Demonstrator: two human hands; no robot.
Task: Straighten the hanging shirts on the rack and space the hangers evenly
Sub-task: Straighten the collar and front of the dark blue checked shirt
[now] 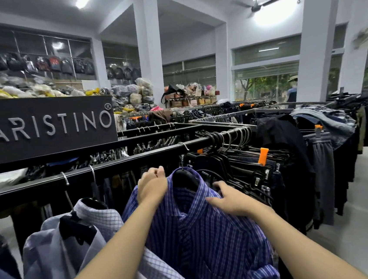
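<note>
the blue-and-purple striped button shirt (211, 232) hangs on a black plastic hanger (186, 180) from the black metal rack rail (122, 163), near the middle of the scene, collar open and front placket slightly twisted. the person's left hand (152, 184) grips the shirt's left shoulder at the collar, fingers curled over the fabric's top edge. the right hand (228, 199) rests on the right shoulder, fingers bent and a little apart, pressing the cloth; whether they pinch it cannot be told.

just left hangs a white-and-blue checked shirt (105, 218), then a pale blue plain shirt (53, 248) on its own black hanger, the three unevenly spaced. close on the right, a tight bunch of black clip hangers with dark trousers (249, 166) crowds against the striped shirt, with orange size tags (263, 156) among them. far left, a dark sign lettered aristino (47, 126) stands above the rail.

the striped shirt's lower hem is cut off by the frame, and the forearms hide part of the checked shirt. far shelves of bags are blurred.
</note>
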